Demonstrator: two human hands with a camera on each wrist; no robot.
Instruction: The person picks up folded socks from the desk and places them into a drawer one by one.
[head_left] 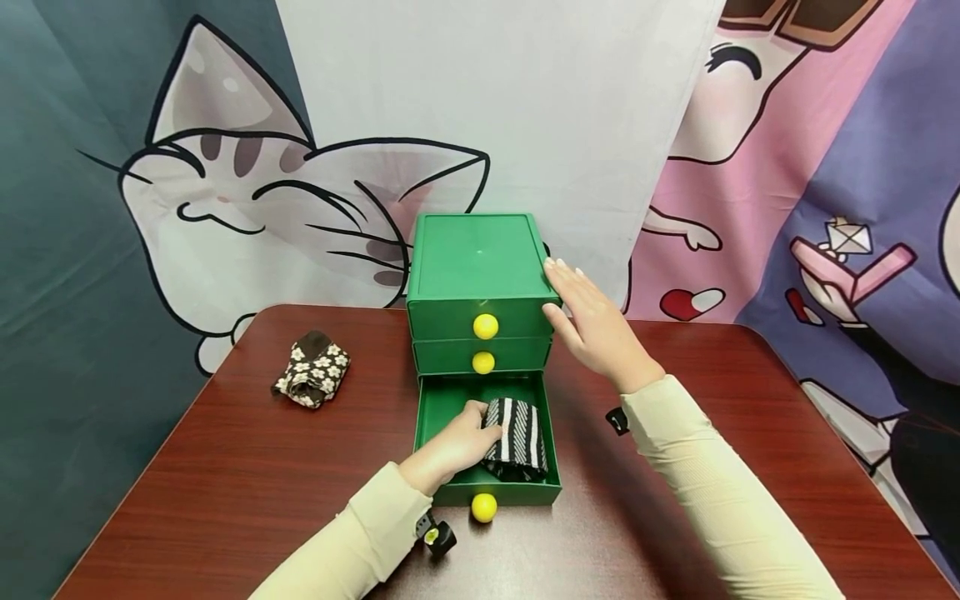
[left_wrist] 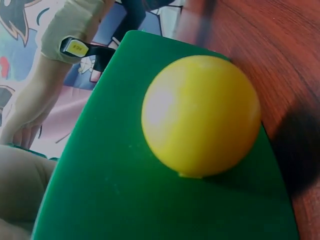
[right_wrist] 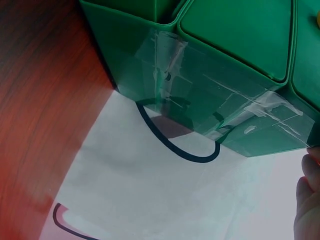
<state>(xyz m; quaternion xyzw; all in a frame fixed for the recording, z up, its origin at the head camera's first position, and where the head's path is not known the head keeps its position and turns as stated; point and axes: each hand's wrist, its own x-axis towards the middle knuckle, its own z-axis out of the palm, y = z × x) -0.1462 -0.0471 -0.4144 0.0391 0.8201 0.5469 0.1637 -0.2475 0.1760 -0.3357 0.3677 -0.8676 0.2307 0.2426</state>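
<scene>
A green cabinet (head_left: pixel 480 258) with three drawers stands on the table, its bottom drawer (head_left: pixel 442 408) pulled out. Inside that drawer lies a folded black-and-white striped sock (head_left: pixel 516 437). My left hand (head_left: pixel 465 437) reaches in from the front left and pinches the sock's left edge, thumb on top; its other fingers are partly hidden. My right hand (head_left: pixel 596 333) rests along the cabinet's upper right edge, fingers straight. The right wrist view shows those fingertips (right_wrist: pixel 311 172) at the cabinet's taped side. A yellow ball knob (left_wrist: pixel 202 115) on the drawer front fills much of the left wrist view.
A folded dark sock with white flowers (head_left: pixel 311 369) sits on the left of the brown table (head_left: pixel 225 483). Yellow knobs (head_left: pixel 485 326) stick out from the two closed drawers above. Behind the cabinet hangs a printed cloth (head_left: pixel 525 108) with cartoon figures.
</scene>
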